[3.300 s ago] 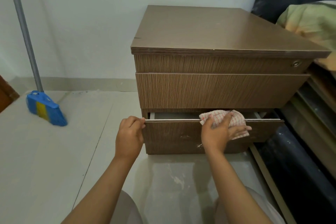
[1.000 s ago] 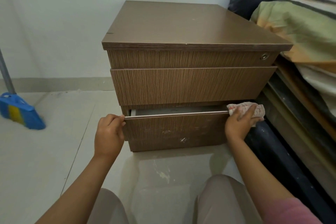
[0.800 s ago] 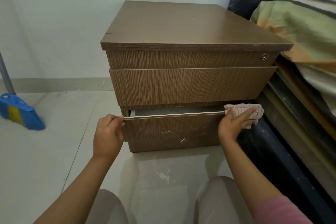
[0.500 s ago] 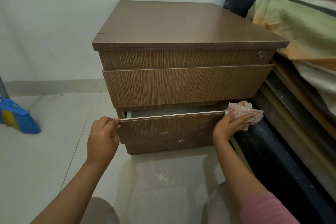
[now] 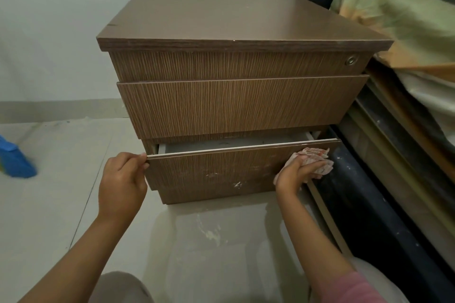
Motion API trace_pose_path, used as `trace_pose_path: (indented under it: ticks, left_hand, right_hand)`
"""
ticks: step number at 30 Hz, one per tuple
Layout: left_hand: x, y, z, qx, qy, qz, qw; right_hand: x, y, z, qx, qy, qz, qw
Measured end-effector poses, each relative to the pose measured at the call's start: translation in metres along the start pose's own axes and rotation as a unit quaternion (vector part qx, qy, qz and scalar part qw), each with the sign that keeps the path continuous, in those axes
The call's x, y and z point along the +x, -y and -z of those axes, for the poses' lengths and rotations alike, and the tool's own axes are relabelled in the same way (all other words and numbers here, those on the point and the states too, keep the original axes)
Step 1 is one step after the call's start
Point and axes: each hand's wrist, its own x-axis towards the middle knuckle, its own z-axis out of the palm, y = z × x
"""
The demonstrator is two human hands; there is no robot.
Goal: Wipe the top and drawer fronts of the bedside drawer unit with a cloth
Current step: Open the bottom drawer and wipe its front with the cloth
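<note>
Cloth [image 5: 314, 161] bunched in right hand [image 5: 296, 174]'s closed grip against bottom drawer front [image 5: 221, 170].

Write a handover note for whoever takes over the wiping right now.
Left hand: gripping the left end of the bottom drawer front, which stands slightly pulled out.
Right hand: pressing the bunched cloth against that front's right end.
Done: cannot tell from here; the top looks clear.
Left: pale smears and scuffs on the bottom front; check the middle drawer front and top drawer front, then push the bottom drawer shut.
</note>
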Motion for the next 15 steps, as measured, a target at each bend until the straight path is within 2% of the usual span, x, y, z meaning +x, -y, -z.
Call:
trace_pose_path:
  ticks: [8, 12, 15]
  left_hand:
    - [-0.001, -0.001, -0.001, -0.003, -0.007, 0.007, 1.000]
    - [-0.001, 0.000, -0.001, -0.005, -0.003, 0.007, 1.000]
    - [0.000, 0.000, -0.001, -0.007, -0.004, 0.009, 1.000]
  right_hand:
    - [0.014, 0.035, 0.001, 0.012, -0.043, 0.058, 0.997]
    - [0.019, 0.035, 0.001, 0.065, -0.083, 0.021, 0.994]
    - [0.016, 0.034, 0.007, 0.103, -0.085, -0.039, 0.990]
